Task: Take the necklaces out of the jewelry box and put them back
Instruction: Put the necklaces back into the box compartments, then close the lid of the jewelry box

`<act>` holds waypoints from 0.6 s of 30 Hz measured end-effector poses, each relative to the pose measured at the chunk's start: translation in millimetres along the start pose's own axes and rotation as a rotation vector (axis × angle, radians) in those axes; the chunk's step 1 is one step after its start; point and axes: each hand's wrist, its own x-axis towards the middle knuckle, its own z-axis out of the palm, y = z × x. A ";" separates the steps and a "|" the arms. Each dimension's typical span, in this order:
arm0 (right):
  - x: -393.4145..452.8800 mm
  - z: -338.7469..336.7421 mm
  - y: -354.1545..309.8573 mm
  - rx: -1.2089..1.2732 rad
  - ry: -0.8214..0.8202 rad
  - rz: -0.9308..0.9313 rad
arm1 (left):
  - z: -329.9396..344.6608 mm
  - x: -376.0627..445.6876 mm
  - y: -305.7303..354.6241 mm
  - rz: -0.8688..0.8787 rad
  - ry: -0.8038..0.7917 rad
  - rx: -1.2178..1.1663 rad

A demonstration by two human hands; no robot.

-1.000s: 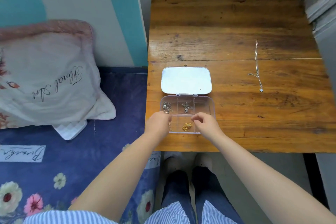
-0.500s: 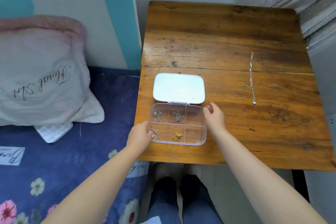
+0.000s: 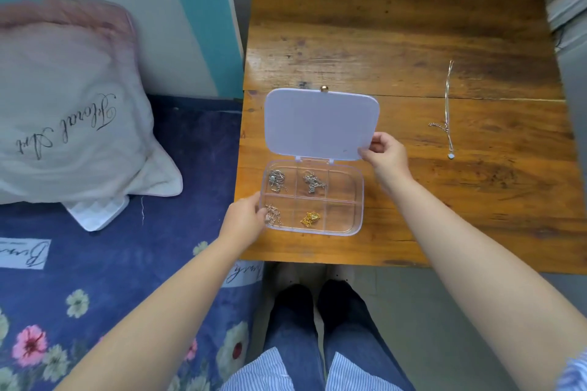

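On the near left part of the worn brown wooden table (image 3: 413, 41): clear plastic jewelry box with six compartments (image 3: 344, 200), open, hinged white lid (image 3: 320, 122) raised behind it, small gold knob at the lid's far edge.
Left hand (image 3: 243, 216) clasped on the box's near left corner, fingers wrapped over the rim beside the front left compartment.
Right hand (image 3: 387, 154) pinching the lid's near right corner between thumb and fingers; narrow grip, closed on the lid edge.
Inside the box, back row: tangled silver necklace (image 3: 277, 180) in the left compartment, second silver necklace (image 3: 313, 181) in the middle one, right one bare.
Front row: pale rose-toned chain (image 3: 273, 214) at left, partly behind the left fingers; bunched gold necklace (image 3: 310, 218) in the middle; right one bare.
Well apart to the right, on bare wood: long thin silver necklace with a small pendant (image 3: 448, 111), stretched out nearly straight, pendant end nearest, a short side chain branching left.
Left of the table: blue flowered bedspread (image 3: 127, 279) with a pink-edged white cushion bearing script lettering (image 3: 70, 111) against a teal and white wall.
Below the table edge: legs in blue jeans, striped shirt hem
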 end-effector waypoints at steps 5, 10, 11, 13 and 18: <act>-32.6 -24.8 1.7 -0.078 -0.140 -0.041 | -16.2 -1.7 -0.3 -0.252 -0.015 -0.544; -59.2 -35.0 16.6 -0.186 -0.265 0.080 | -20.6 -6.2 10.3 -0.358 -0.098 -0.650; -63.8 -33.1 20.4 -0.194 -0.248 0.091 | -19.4 -7.7 11.0 -0.330 -0.104 -0.596; -71.5 -26.1 28.0 -0.206 -0.169 0.113 | -15.8 -9.7 9.5 -0.216 -0.132 -0.433; -92.9 3.7 41.0 -0.194 -0.130 0.309 | -3.0 -12.6 11.4 -0.124 -0.077 -0.260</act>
